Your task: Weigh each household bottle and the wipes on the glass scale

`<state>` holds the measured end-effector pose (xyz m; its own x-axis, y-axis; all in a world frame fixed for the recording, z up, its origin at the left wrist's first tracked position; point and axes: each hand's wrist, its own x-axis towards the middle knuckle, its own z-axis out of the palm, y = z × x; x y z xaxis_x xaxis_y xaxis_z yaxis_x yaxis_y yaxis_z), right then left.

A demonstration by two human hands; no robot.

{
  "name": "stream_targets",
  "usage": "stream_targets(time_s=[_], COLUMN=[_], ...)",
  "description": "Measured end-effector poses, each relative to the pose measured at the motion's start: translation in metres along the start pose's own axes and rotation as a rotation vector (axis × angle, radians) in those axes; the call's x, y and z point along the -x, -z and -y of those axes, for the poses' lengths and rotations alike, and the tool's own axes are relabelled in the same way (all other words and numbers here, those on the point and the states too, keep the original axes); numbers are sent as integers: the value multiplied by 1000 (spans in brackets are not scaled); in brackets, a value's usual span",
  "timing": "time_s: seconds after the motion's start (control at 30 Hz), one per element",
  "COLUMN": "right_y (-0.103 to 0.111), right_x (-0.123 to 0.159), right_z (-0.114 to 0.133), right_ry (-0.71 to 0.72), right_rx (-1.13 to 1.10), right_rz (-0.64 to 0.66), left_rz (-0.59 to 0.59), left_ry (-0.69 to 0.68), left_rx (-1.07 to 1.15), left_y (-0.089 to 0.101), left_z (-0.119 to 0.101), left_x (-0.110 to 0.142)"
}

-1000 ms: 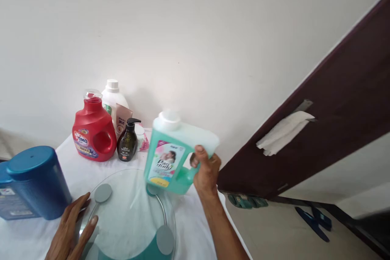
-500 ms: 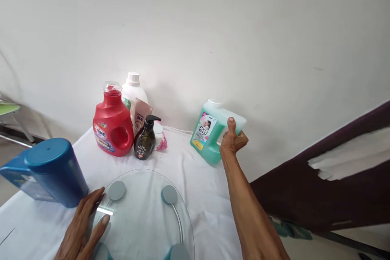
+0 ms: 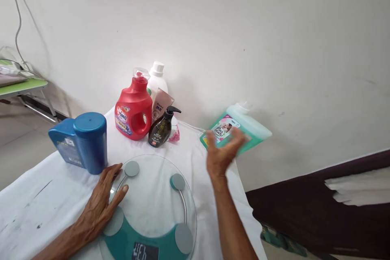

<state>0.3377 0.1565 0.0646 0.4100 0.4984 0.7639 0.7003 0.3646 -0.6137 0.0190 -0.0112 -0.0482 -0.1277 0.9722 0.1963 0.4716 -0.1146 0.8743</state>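
Observation:
My left hand [image 3: 105, 201] lies with its fingers stretched over the left rim of a round glass bathroom scale [image 3: 152, 207]. The scale's dark display [image 3: 145, 251] shows at the bottom edge, lit but hard to read. My right hand [image 3: 222, 152] is blurred, fingers spread apart and empty, in front of a green jug of liquid [image 3: 234, 128]. The jug leans to the right by the wall at the far right of the table; its lower part is partly hidden by the hand. A blue jug [image 3: 90, 142] stands just beyond my left fingertips.
Behind the scale stand a red detergent jug [image 3: 134, 107], a dark pump bottle [image 3: 161, 130], a pinkish tube [image 3: 161, 103] and a white bottle [image 3: 157, 79]. They rest on a white cloth [image 3: 33, 211] along the wall. A green-topped stool [image 3: 27, 85] stands at far left.
My right hand has let go of the green jug's handle and opened. The jug leans further over. The view has shifted, bringing the scale's display into sight; my left hand stays on the scale.

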Motion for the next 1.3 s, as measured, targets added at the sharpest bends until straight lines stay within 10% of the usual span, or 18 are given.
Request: stream_targets(time_s=[0.13,0.37,0.67,0.9,1.3], right_y=[-69,-128,-51,23,39], right_x=[50,59,56,84,115], right_z=[60,86,107,128,133], right_ry=[-238,-293,-249,-290,-193], right_rx=[-292,-201,-252,-342,-296], right_rz=[457,359,284,479,541], left_rz=[15,65,74,69,67], left_ry=[-16,-69,-152,-168,-197], left_rx=[6,25,52,-5,-44], left_y=[3,6,5,5,5], left_z=[-3,-7,-6,-2,2], left_x=[-2,-4,-5,-9,-13])
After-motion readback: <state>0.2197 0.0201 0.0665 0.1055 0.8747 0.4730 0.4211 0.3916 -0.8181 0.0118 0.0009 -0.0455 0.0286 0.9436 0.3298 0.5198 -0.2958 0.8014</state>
